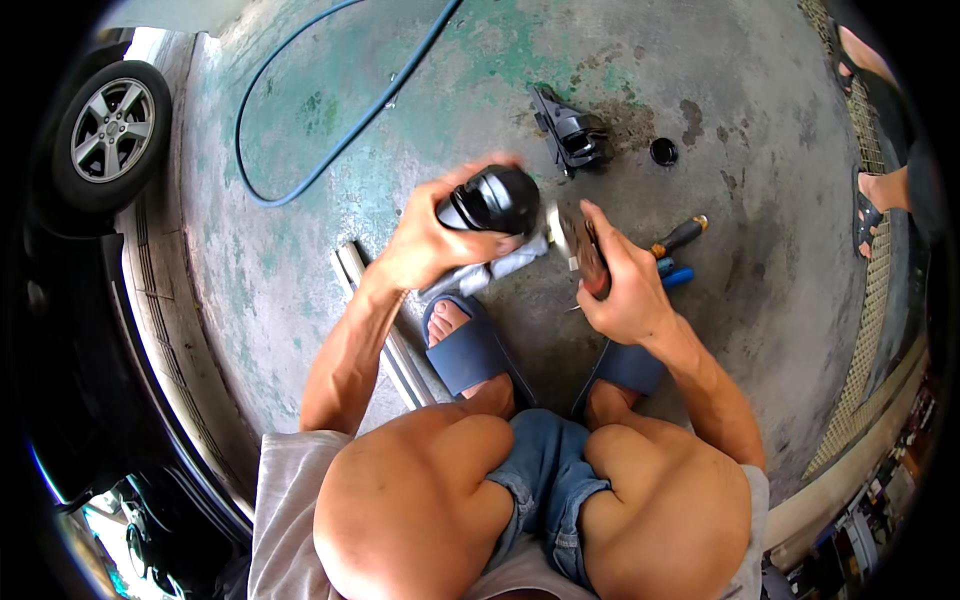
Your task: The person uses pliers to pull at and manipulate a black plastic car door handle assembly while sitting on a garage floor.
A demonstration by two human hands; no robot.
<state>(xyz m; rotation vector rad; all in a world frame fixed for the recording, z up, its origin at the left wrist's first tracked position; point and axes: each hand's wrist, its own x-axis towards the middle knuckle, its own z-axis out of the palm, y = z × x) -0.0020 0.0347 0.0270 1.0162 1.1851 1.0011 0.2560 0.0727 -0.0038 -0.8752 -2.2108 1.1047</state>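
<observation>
My left hand (425, 230) is wrapped round a black cylindrical part (505, 195) with a silvery band. It is a little blurred, and its exact kind is unclear. Facing it across a small gap, my right hand (628, 285) is closed on a tool with a reddish-brown grip (596, 272). A pale round piece (557, 226) shows at that tool's side towards the black part; whether the two are joined, I cannot tell. A crumpled grey cloth (517, 258) lies under the left hand. Beside the right hand are a screwdriver (682, 234) and a blue handle (679, 277), both on the floor.
Further off lie a black plastic housing (573, 132) and a small black cup-like ring (663, 151). A blue hose (345, 140) loops at upper left, near a car wheel (113, 135). Metal rails (400, 365) lie beside my left foot. Another person's feet (868, 215) stand at right.
</observation>
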